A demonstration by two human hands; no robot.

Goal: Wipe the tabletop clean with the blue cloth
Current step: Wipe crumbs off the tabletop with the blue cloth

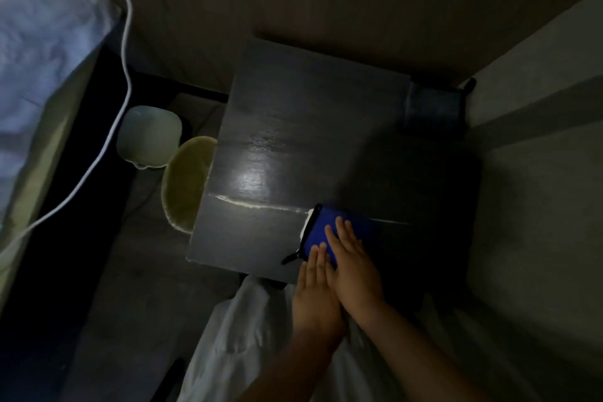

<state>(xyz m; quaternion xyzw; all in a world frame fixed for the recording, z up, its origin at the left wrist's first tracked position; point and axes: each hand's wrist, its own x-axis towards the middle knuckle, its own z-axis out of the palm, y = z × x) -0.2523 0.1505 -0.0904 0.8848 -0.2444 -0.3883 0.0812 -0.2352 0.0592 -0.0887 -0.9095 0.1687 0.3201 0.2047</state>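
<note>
Both hands press flat on the blue cloth (318, 232), fingers straight and gripping nothing. The right hand (355, 266) lies across the cloth's middle. The left hand (315, 290) touches it alongside, with only its fingertips on the cloth's near corner. The cloth sits on the dark tabletop (293, 101) close to the near edge, right of centre. A thin white line of residue (248, 204) runs from the left edge to the cloth and gathers along the cloth's left side. The far half of the top shines under the light with no residue visible, though the dim picture could hide fine dirt. The job looks partly done: the white line and the near-left corner appear left to clear. A yellowish basin (187, 179) and a pale bin (148, 137) stand on the floor off the left edge.
</note>
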